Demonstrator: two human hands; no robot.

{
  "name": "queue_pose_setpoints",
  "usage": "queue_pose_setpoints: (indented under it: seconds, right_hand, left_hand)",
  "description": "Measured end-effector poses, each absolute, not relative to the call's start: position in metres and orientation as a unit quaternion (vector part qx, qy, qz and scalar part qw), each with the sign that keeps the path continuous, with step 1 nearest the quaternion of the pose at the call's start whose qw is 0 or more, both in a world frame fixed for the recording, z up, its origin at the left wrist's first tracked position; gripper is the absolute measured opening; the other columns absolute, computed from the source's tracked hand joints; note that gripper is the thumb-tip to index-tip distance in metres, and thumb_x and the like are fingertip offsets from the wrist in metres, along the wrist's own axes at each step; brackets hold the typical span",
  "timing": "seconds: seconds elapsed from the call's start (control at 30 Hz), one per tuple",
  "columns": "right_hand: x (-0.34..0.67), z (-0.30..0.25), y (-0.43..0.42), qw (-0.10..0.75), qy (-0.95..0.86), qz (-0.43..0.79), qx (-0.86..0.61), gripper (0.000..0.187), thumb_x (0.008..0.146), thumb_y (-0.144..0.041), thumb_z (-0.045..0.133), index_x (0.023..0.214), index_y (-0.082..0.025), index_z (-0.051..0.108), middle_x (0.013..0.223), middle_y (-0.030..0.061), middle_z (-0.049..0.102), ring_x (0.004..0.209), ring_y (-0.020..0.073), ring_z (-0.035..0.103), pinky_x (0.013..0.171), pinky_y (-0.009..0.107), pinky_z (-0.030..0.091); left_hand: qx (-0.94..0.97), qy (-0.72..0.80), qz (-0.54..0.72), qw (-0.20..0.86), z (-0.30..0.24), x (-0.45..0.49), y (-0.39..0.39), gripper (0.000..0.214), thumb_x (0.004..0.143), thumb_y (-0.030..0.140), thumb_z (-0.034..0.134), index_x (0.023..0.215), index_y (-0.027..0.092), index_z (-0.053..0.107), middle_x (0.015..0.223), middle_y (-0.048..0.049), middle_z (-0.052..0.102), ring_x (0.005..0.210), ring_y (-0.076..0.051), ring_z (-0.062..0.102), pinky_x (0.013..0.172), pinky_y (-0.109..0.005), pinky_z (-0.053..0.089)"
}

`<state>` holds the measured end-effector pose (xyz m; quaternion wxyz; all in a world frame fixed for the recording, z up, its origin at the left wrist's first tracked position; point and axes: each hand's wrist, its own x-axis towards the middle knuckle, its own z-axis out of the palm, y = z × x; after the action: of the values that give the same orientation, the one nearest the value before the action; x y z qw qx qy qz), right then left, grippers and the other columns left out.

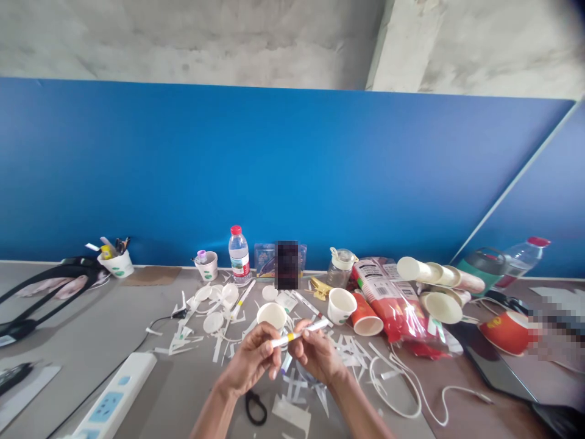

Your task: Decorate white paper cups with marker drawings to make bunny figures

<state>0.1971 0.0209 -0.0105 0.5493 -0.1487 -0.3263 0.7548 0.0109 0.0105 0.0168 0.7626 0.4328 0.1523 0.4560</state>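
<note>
Between my two hands is a white marker pen (291, 336) with a yellow band, tilted up to the right. My left hand (256, 356) pinches its left end, fingers curled. My right hand (316, 350) closes its thumb and fingers on the right part. Just behind the hands stands a white paper cup (271, 316), partly covered by them. Below my left hand lies a black looped handle (255, 408), perhaps of scissors. White paper scraps (292, 416) are strewn beneath and around both hands. Another white and yellow marker (242, 300) lies behind to the left.
A water bottle (239, 256) and a glass jar (342, 268) stand along the blue partition (292, 164). Paper cups (342, 306), a red plastic package (388, 299) and white cable (397, 408) are at right. A power strip (114, 399) lies at left.
</note>
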Motion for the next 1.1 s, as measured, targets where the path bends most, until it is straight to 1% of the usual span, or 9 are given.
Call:
queue_pose_setpoints:
  seconds: [0.1,0.27,0.37,0.63,0.73,0.83,0.97,1.07,1.1]
  right_hand:
    - [0.196,-0.01,0.021,0.55,-0.322,0.756,-0.151,0.033,0.079,-0.047,0.092,0.086,-0.02,0.074,0.05,-0.0045,0.067,0.039,0.0069,0.044,0.047,0.02,0.028]
    - [0.195,-0.008,0.02,0.547,-0.322,0.758,-0.15,0.034,0.079,-0.048,0.092,0.085,-0.02,0.073,0.049,-0.0051,0.066,0.038,0.0071,0.042,0.048,0.021,0.029]
    - [0.196,-0.007,0.019,0.552,-0.324,0.751,-0.161,0.035,0.08,-0.049,0.091,0.086,-0.021,0.072,0.048,-0.0059,0.065,0.038,0.0073,0.039,0.048,0.022,0.029]
    - [0.192,-0.005,0.018,0.545,-0.328,0.753,-0.167,0.038,0.081,-0.053,0.089,0.089,-0.022,0.069,0.05,-0.007,0.064,0.04,0.0074,0.042,0.05,0.021,0.034]
    - [0.188,-0.004,0.018,0.547,-0.333,0.749,-0.173,0.039,0.082,-0.055,0.087,0.089,-0.022,0.069,0.049,-0.0083,0.061,0.04,0.0074,0.04,0.05,0.022,0.036]
    - [0.188,-0.001,0.02,0.567,-0.354,0.711,-0.218,0.044,0.081,-0.065,0.084,0.086,-0.023,0.068,0.046,-0.0099,0.052,0.04,0.0082,0.033,0.05,0.025,0.036]
    - [0.204,0.003,0.027,0.596,-0.41,0.59,-0.359,0.063,0.079,-0.088,0.067,0.077,-0.025,0.063,0.042,-0.0106,0.034,0.042,0.0109,0.027,0.049,0.029,0.034]
    - [0.216,0.002,0.035,0.585,-0.437,0.545,-0.412,0.07,0.081,-0.094,0.055,0.066,-0.026,0.057,0.039,-0.0094,0.029,0.043,0.0115,0.028,0.048,0.029,0.028]
    - [0.218,0.001,0.038,0.577,-0.449,0.527,-0.433,0.071,0.082,-0.093,0.053,0.061,-0.025,0.054,0.039,-0.0086,0.03,0.042,0.0111,0.028,0.048,0.029,0.026]
  left_hand:
    - [0.44,0.157,0.444,0.765,0.021,0.009,0.01,0.03,0.084,0.046,0.089,0.1,0.022,0.08,0.066,0.0004,0.074,0.049,-0.009,0.065,0.051,-0.018,0.046]
    - [0.444,0.162,0.432,0.768,0.023,0.008,0.01,0.03,0.081,0.047,0.091,0.099,0.023,0.085,0.065,-0.0003,0.073,0.049,-0.009,0.064,0.051,-0.019,0.043]
    - [0.448,0.162,0.433,0.766,0.02,0.009,0.01,0.029,0.081,0.047,0.092,0.098,0.024,0.086,0.067,-0.0011,0.074,0.049,-0.009,0.064,0.051,-0.02,0.042]
    - [0.447,0.168,0.45,0.754,0.016,0.01,0.01,0.028,0.084,0.047,0.09,0.097,0.022,0.084,0.064,0.0003,0.073,0.046,-0.008,0.06,0.048,-0.019,0.043]
    - [0.44,0.17,0.447,0.76,0.012,0.01,0.011,0.031,0.081,0.047,0.091,0.097,0.022,0.083,0.061,0.0009,0.071,0.044,-0.008,0.058,0.043,-0.018,0.04]
    - [0.429,0.187,0.456,0.757,0.01,0.009,0.012,0.036,0.079,0.048,0.093,0.102,0.021,0.083,0.057,0.0021,0.067,0.039,-0.006,0.05,0.039,-0.016,0.033]
    - [0.414,0.222,0.548,0.692,0.016,-0.002,0.02,0.051,0.079,0.058,0.09,0.111,0.019,0.081,0.054,0.005,0.06,0.041,-0.006,0.045,0.044,-0.018,0.037]
    - [0.372,0.276,0.673,0.577,0.019,-0.017,0.031,0.052,0.078,0.063,0.088,0.105,0.02,0.079,0.059,0.007,0.057,0.047,-0.005,0.043,0.05,-0.019,0.04]
    - [0.37,0.314,0.686,0.542,0.018,-0.021,0.035,0.054,0.076,0.064,0.089,0.105,0.02,0.078,0.065,0.0055,0.06,0.051,-0.006,0.047,0.052,-0.02,0.042]
